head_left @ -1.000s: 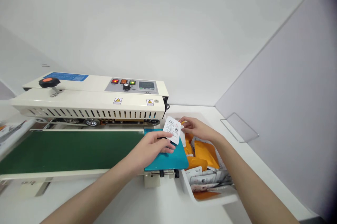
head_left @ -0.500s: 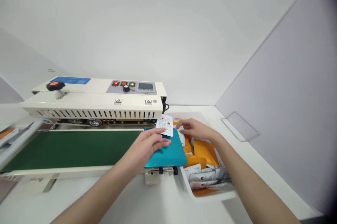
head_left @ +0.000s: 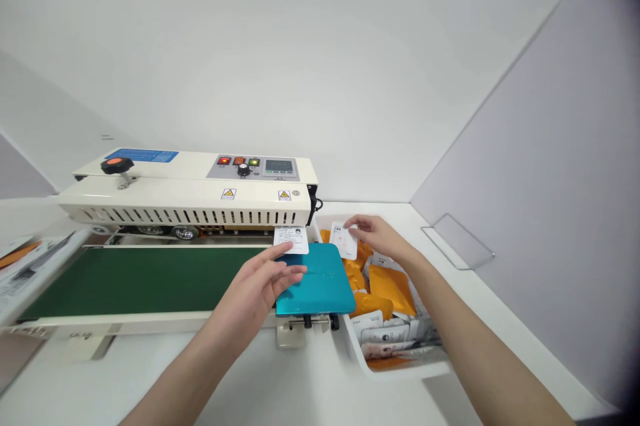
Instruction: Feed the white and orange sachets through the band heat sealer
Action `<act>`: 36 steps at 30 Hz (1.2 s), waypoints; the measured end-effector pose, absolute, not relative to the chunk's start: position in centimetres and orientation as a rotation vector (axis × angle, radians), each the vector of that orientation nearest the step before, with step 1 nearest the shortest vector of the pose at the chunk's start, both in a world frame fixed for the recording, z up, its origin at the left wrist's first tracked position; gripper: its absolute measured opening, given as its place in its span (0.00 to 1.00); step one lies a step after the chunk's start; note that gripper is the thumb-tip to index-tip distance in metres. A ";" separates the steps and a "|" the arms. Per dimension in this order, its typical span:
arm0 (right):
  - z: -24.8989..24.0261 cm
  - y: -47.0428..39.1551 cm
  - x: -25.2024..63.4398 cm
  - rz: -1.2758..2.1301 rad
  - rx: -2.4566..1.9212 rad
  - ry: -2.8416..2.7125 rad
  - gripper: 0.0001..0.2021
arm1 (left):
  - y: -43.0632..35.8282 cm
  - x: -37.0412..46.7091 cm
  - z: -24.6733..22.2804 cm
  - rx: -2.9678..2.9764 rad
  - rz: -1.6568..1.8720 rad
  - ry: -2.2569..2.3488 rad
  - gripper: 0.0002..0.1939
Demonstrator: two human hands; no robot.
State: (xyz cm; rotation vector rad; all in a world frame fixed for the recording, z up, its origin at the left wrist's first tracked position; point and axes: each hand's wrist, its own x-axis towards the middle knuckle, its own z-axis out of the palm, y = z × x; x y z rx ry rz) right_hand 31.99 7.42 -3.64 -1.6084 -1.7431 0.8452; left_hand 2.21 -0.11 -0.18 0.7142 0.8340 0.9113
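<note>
A white printed packet [head_left: 291, 240] lies with its upper edge under the front of the band sealing machine [head_left: 190, 196]. My left hand [head_left: 267, 273] is open above the teal plate [head_left: 320, 286], its fingers stretched and the index fingertip on that packet's lower edge. Over the white bin [head_left: 360, 358], my right hand [head_left: 376, 236] pinches a second white packet [head_left: 343, 243] by its upper right side. Below that hand, orange packets [head_left: 390, 289] and several white printed packets [head_left: 385, 334] fill the bin.
A green conveyor belt [head_left: 150, 279] runs left from the teal plate. Packets [head_left: 30, 266] lie beyond its far left end. The sealer's panel [head_left: 253, 168] has lit switches. A bent wire frame [head_left: 457, 243] sits against the right wall.
The first packet has moved left into the sealer's edge, and my left hand has moved left with it. My right hand has raised the second packet, which now shows more fully.
</note>
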 end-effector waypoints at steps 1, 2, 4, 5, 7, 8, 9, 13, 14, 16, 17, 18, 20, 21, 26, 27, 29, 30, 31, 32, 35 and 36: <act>-3.4 7.4 32.1 0.838 -1.604 -1.668 0.08 | -0.2 2.1 -0.2 0.716 0.912 0.826 0.20; -3.2 7.4 32.2 0.846 -1.580 -1.598 0.08 | -0.2 2.1 -0.2 0.722 0.910 0.814 0.19; -2.8 7.3 32.4 0.913 -1.476 -1.493 0.09 | -0.2 2.3 -0.1 0.750 0.873 0.788 0.18; -2.6 7.2 32.4 0.974 -1.412 -1.463 0.10 | -0.2 2.5 -0.1 0.772 0.837 0.779 0.17; -2.4 6.9 32.3 1.115 -1.305 -1.445 0.13 | -0.2 3.1 -0.1 0.832 0.757 0.771 0.17; -2.2 6.8 32.2 1.176 -1.271 -1.450 0.14 | -0.1 3.5 -0.2 0.868 0.719 0.769 0.18; -2.2 6.7 32.0 1.223 -1.250 -1.460 0.14 | 0.1 3.8 -0.3 0.907 0.687 0.765 0.18; -2.0 6.3 31.3 1.326 -1.197 -1.537 0.14 | 0.9 5.2 -0.9 1.068 0.632 0.740 0.15; -2.0 6.3 31.2 1.350 -1.189 -1.560 0.14 | 1.1 5.5 -1.0 1.103 0.625 0.746 0.14; -1.9 6.2 31.1 1.399 -1.181 -1.600 0.13 | 1.4 5.7 -0.9 1.171 0.586 0.780 0.14; -1.8 6.1 31.1 1.417 -1.177 -1.615 0.13 | 1.5 5.8 -0.8 1.202 0.557 0.802 0.14; -1.7 6.1 31.2 1.429 -1.170 -1.629 0.13 | 1.5 5.8 -0.6 1.233 0.528 0.822 0.14; -1.6 6.1 31.3 1.438 -1.157 -1.661 0.13 | 1.6 5.7 -0.2 1.285 0.488 0.848 0.14; -1.5 6.0 31.3 1.440 -1.153 -1.675 0.13 | 1.6 5.7 -0.1 1.300 0.474 0.853 0.14; -1.5 6.0 30.8 1.420 -1.168 -1.727 0.14 | 1.9 5.7 0.2 1.244 0.440 0.818 0.14; -1.6 6.0 30.7 1.425 -1.163 -1.739 0.14 | 2.0 5.7 0.1 1.225 0.445 0.814 0.14; -1.6 6.1 30.5 1.444 -1.155 -1.745 0.14 | 2.0 5.8 -0.1 1.192 0.464 0.821 0.13; -1.7 6.2 30.5 1.439 -1.160 -1.737 0.15 | 2.0 5.8 -0.2 1.176 0.474 0.827 0.13; -1.8 6.3 30.6 1.411 -1.178 -1.730 0.16 | 2.0 5.8 -0.3 1.160 0.485 0.831 0.13; -1.8 6.4 30.8 1.357 -1.215 -1.732 0.16 | 2.0 5.8 -0.4 1.146 0.493 0.834 0.13; -2.1 6.6 31.9 1.146 -1.438 -1.826 0.15 | 2.0 5.7 -0.6 1.131 0.489 0.837 0.13; -2.2 6.6 32.4 1.119 -1.528 -1.883 0.15 | 2.0 5.7 -0.7 1.132 0.483 0.836 0.13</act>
